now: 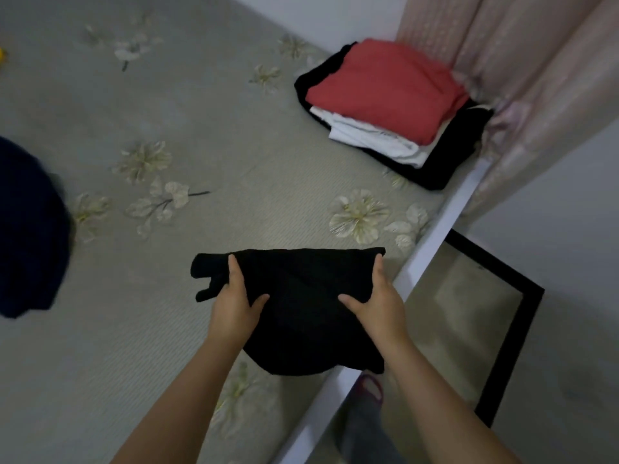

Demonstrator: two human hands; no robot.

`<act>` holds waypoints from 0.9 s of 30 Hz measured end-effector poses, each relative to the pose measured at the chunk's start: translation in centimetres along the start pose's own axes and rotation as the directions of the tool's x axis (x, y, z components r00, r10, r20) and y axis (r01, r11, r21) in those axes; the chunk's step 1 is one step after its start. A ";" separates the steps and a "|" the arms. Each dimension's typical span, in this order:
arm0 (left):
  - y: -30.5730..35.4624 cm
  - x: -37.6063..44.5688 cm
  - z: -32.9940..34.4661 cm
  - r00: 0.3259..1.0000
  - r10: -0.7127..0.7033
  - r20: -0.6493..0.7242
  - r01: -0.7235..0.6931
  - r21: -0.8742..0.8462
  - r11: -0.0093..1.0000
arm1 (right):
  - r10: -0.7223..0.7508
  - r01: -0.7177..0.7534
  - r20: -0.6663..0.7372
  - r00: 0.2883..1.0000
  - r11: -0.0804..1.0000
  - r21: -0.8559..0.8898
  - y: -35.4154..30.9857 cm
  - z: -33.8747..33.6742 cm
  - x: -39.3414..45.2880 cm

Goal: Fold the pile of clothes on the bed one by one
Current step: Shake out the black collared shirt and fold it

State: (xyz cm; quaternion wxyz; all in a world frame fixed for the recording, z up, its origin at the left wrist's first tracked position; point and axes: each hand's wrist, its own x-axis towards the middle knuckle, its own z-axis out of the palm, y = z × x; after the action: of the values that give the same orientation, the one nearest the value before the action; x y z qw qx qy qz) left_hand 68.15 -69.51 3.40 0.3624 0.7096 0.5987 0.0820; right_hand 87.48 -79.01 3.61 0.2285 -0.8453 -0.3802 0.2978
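A folded black garment (301, 296) is held just above the grey flowered bed sheet (201, 135), near the bed's right edge. My left hand (236, 301) grips its left side, thumb on top and the other fingers under the cloth. My right hand (376, 301) grips its right side the same way. A stack of folded clothes (392, 98), red on top, white and black beneath, lies at the far right corner of the bed. A dark navy garment (28, 229) lies unfolded at the left edge of the view.
The bed's white side rail (432, 242) runs diagonally on the right. Beyond it is grey floor with a black-bordered mat (475, 306). A pink curtain (522, 78) hangs at the upper right, touching the folded stack. A small yellow object (2, 56) shows at the far left.
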 end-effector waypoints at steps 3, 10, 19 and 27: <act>7.0 3.4 2.7 0.999 -0.005 0.046 0.004 0.005 1.000 | -0.011 0.008 0.079 0.997 0.999 0.038 2.6 -6.4 4.4; 20.8 11.7 5.3 0.989 0.131 0.062 -0.136 0.070 0.988 | -0.021 0.021 -0.006 1.000 0.996 0.089 4.7 -17.9 12.9; 34.8 26.8 0.9 0.917 0.385 -0.102 -0.376 0.092 0.922 | -0.130 0.186 -0.318 0.939 0.971 0.153 -1.3 -27.7 26.1; 40.9 42.0 -3.1 0.877 0.454 -0.158 -0.469 -0.070 0.881 | -0.036 0.194 -0.434 0.900 0.925 0.326 -5.4 -28.9 37.7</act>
State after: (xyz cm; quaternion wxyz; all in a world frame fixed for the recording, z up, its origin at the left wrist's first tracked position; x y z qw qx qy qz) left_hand 110.06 -30.84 17.38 0.3273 0.8043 0.4305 0.2463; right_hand 124.45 -51.01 15.29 0.4737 -0.8085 -0.3108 0.1593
